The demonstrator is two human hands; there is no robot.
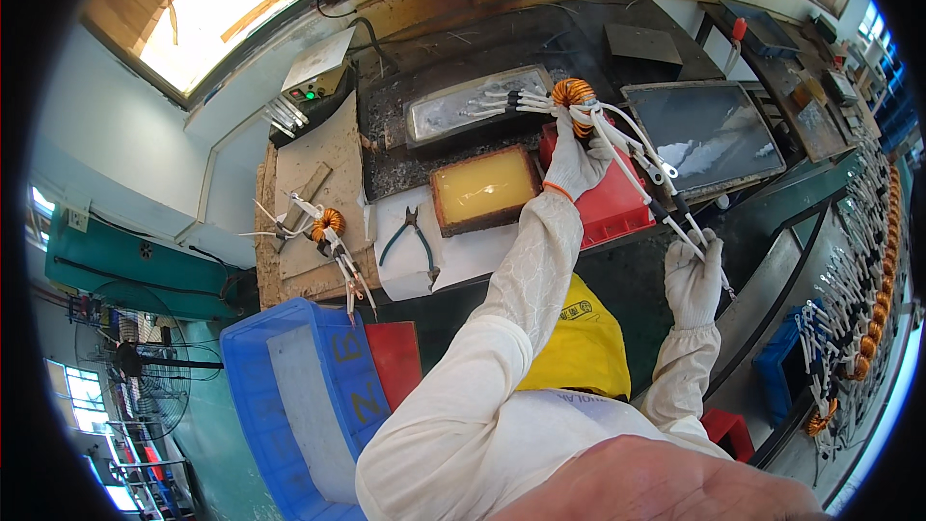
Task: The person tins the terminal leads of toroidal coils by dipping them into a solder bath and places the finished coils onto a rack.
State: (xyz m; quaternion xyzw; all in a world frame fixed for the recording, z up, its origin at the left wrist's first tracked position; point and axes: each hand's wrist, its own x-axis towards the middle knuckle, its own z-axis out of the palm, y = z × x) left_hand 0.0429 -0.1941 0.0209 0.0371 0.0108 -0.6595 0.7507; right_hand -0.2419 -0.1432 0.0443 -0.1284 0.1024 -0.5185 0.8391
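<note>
In my gloved left hand [577, 162] is a toroidal coil [575, 95] wound with orange-copper wire, the fingers closed round its near side. White leads with dark bands stretch from it leftward, their ends over a rectangular pot of silvery metal [444, 116]; whether they touch the metal I cannot tell. Other white leads [632, 166], some tipped with ring lugs, run down to the right. My gloved right hand [693, 282] is closed on the ends of these. A tray of yellow liquid [446, 203] stands left of my left wrist, and a red bin [612, 207] lies right of it.
Pliers [413, 222] lie on white paper. A second coil [328, 225] rests on the board at left. Behind it stands a control box [323, 82] with lit lamps. A blue crate [338, 376] is below; a dark pan [709, 135] and several racked coils [873, 338] are at right.
</note>
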